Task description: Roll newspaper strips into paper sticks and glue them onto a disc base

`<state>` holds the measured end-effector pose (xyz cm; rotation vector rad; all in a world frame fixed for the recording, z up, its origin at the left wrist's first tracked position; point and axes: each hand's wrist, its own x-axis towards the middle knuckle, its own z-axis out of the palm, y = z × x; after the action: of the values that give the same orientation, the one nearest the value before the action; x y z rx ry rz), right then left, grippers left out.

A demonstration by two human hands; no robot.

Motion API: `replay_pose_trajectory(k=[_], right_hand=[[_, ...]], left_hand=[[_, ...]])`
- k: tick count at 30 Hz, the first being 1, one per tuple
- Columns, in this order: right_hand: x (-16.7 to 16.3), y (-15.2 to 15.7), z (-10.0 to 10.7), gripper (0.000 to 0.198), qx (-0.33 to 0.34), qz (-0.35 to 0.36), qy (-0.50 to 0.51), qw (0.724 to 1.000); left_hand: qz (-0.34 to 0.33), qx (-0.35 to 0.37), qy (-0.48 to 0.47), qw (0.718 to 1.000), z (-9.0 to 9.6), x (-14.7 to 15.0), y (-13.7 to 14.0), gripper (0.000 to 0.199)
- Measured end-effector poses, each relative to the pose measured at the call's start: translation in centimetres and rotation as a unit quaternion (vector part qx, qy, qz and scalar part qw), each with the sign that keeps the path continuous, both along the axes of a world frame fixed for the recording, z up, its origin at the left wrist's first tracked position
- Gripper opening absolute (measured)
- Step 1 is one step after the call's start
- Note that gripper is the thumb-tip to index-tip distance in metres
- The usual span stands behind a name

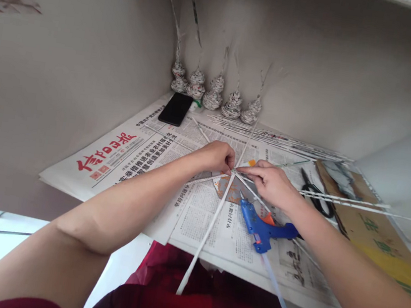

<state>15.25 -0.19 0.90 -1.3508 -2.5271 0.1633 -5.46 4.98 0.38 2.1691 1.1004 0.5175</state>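
Observation:
Several rolled paper rods [201, 245] cross at one point and fan out like spokes above the newspaper. My left hand [218, 156] is closed, its thumb and fingers pinching the rods at their crossing. From the other side my right hand [273, 182] meets the same spot, index finger stretched to the crossing and the other fingers curled around the rods. The exact grip under the fingertips is partly hidden. Below the hands lies a grey plate [219, 189] with orange marks. A blue glue gun [262, 228] rests beside it, its nozzle pointing at the plate.
Newspaper [113, 159] covers the table. Several woven paper gourds [214, 94] line the back wall, near a black phone [175, 109]. Spare paper rods [280, 140] lie behind. Black scissors [317, 199] and cardboard [374, 229] are on the right. Walls enclose the back and sides.

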Motion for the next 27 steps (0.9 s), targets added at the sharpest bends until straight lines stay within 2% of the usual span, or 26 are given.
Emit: replay_pose_trajectory(k=[11,19,27], right_hand=[[0.0,0.9,-0.6,0.037,-0.076,-0.016,0.046,0.996],[0.2,1.8,-1.3,0.034,-0.188,-0.041,0.13,0.973],[0.2,2.0,-1.3,0.032,-0.206,-0.038,0.146,0.967]], left_hand=[[-0.007,0.016,0.031,0.999,0.0,0.1,0.1,0.015],[-0.004,0.012,0.01,1.0,-0.2,0.1,0.1,0.014],[-0.004,0.007,0.004,1.0,-0.3,0.1,0.2,0.014]])
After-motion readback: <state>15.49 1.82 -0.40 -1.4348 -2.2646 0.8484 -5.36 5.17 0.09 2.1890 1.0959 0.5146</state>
